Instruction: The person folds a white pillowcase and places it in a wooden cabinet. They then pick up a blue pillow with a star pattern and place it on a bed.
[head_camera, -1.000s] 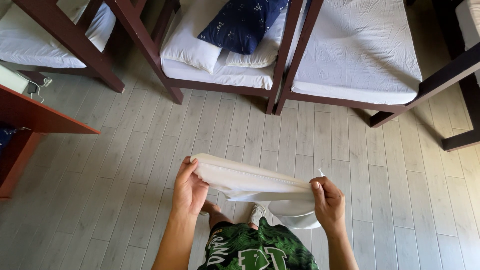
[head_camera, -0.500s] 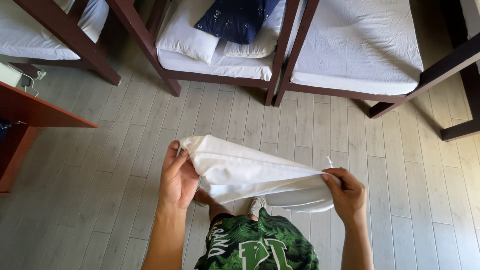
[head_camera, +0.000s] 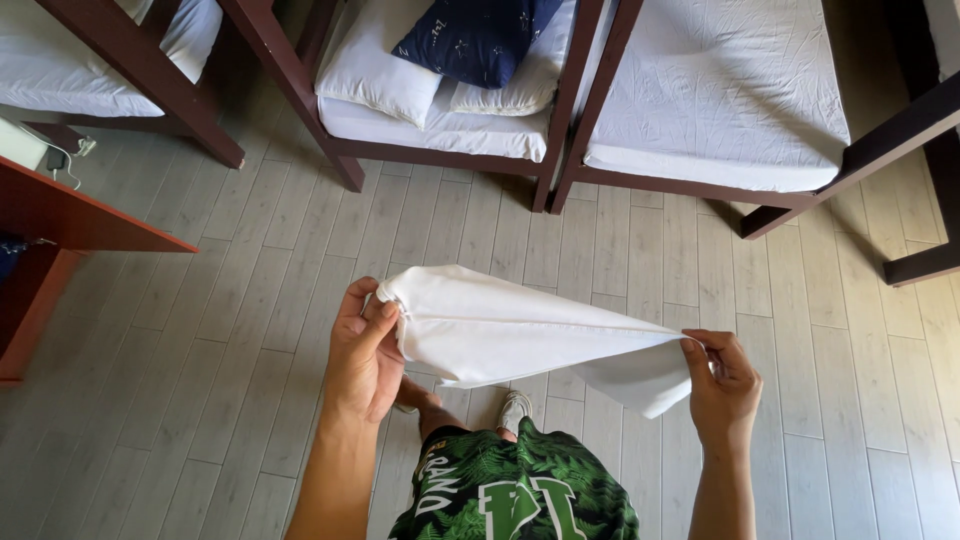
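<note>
Holding a white pillowcase (head_camera: 520, 335) stretched out at waist height, well above the grey plank floor (head_camera: 200, 330) and just in front of the green leaf-print shorts (head_camera: 515, 495). Left hand (head_camera: 368, 355) clenching one bunched corner, fingers wrapped round the gathered cloth; right hand (head_camera: 722, 378) pinching the far corner between thumb and fingertips. Running taut between the two, with a straight crease along the middle and a loose flap sagging below on the right. Looking like the squaring-up stage of a fold: corners caught, edges being lined up. Judging from that, needing both corners kept pinched and the slack flap brought level before any halving, or the layers are going to skew.

Compared with half a second back: drawing the hands a little wider apart, the cloth sitting flatter and tighter, the bulge near the left grip smoothed down. A full second back, bunching much narrower and hanging lower between closer hands.

Beyond, standing against the far side: dark wooden bed frames (head_camera: 585, 110) with white-sheeted mattresses (head_camera: 720, 90), a white pillow (head_camera: 380, 75) and a navy patterned pillow (head_camera: 470, 35); at the left edge, a reddish-brown surface (head_camera: 70, 215).
</note>
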